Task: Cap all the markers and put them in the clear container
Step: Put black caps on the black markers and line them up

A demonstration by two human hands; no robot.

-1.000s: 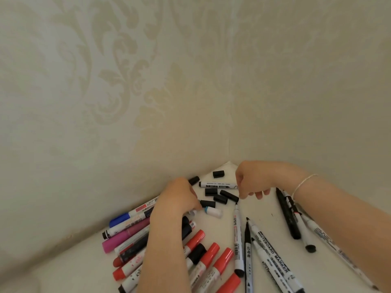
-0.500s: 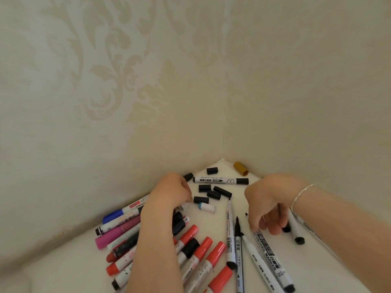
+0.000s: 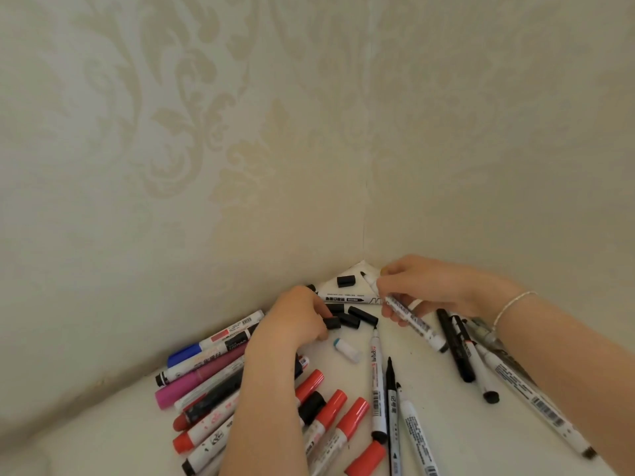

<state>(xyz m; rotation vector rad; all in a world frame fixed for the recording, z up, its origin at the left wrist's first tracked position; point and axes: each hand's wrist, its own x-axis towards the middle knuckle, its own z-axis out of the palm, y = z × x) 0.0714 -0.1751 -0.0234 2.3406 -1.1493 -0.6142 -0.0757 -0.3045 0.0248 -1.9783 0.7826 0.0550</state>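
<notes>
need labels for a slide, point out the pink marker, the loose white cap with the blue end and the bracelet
pink marker (image 3: 197, 381), head view, mid barrel
white cap (image 3: 347, 348), head view, its middle
bracelet (image 3: 513, 302), head view, band on the right wrist

Home room corner, damask wallpaper (image 3: 206, 132), white table (image 3: 103, 424)

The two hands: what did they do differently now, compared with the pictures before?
The right hand went down to the markers on the right, then came back up gripping a white uncapped marker. The left hand stayed by the loose caps and now pinches a black cap. The other markers lie as before.
</notes>
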